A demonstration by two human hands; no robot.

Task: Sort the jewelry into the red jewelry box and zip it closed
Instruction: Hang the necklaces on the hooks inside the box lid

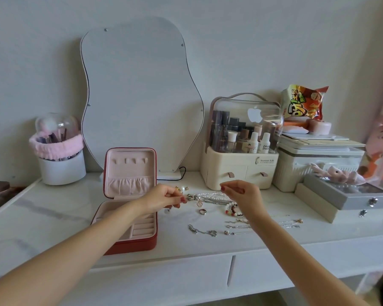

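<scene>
Both hands are curled at the jewelry pile. From the head view, the left hand holds its grip pinched at the clasp end of a silver chain, while the right hand has fingertips drawn together above the pile; whether it holds a fine strand is too small to tell. I judge the step to be lifting out one necklace. Next it must come free of the tangled pearl strand and be carried left to the red jewelry box. That box stands open on the tabletop, lid upright, pink lining and ring slots apparently bare. A ring and loose chains lie beside it, unsorted.
</scene>
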